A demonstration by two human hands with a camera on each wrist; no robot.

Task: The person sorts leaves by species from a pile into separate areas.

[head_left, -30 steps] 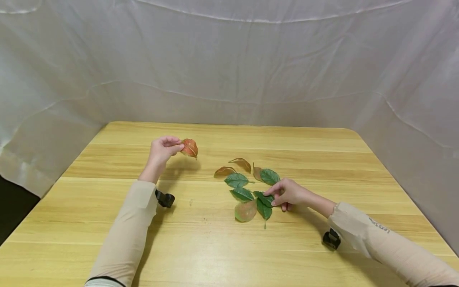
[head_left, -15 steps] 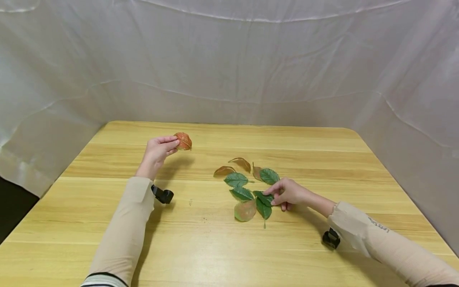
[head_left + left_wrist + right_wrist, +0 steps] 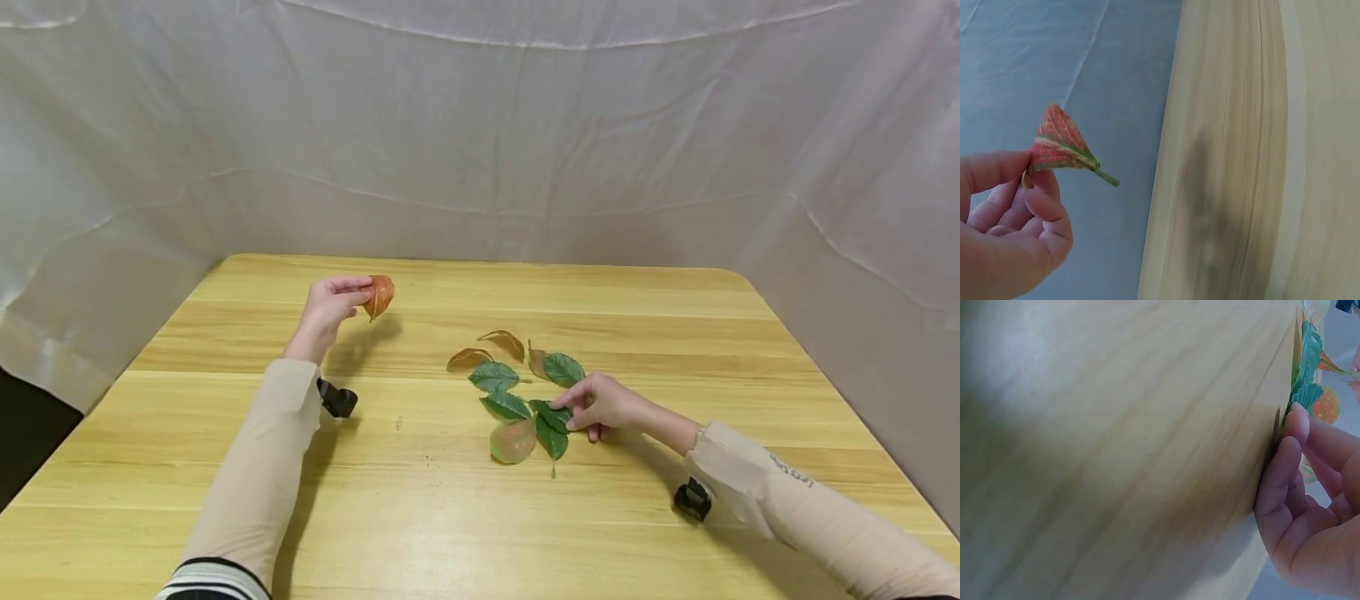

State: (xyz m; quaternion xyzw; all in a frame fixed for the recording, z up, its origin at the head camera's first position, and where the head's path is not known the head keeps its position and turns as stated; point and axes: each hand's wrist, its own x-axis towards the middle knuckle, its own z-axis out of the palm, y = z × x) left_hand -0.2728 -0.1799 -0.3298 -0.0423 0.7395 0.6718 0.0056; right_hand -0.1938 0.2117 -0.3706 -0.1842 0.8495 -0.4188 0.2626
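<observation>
My left hand [image 3: 330, 304] is raised over the far left of the wooden table [image 3: 420, 517] and pinches a red-orange leaf [image 3: 379, 296] between thumb and fingers; the left wrist view shows the same red leaf [image 3: 1060, 144] folded, with a short green stalk. To the right, my right hand [image 3: 603, 404] rests on the table with its fingertips on a green leaf [image 3: 553, 414] of a small leafy sprig [image 3: 517, 392]. In the right wrist view the fingertips [image 3: 1294, 425] press green leaves [image 3: 1307, 375] against the tabletop.
Brownish curled leaves [image 3: 487, 346] lie just beyond the green sprig, and a pale red-green leaf [image 3: 513, 442] lies at its near side. White cloth [image 3: 480, 125] walls the table on three sides. Black camera mounts sit under both wrists.
My left hand has carried the red leaf a little farther left and away, turning it edge-on. The right hand and the sprig have stayed where they were.
</observation>
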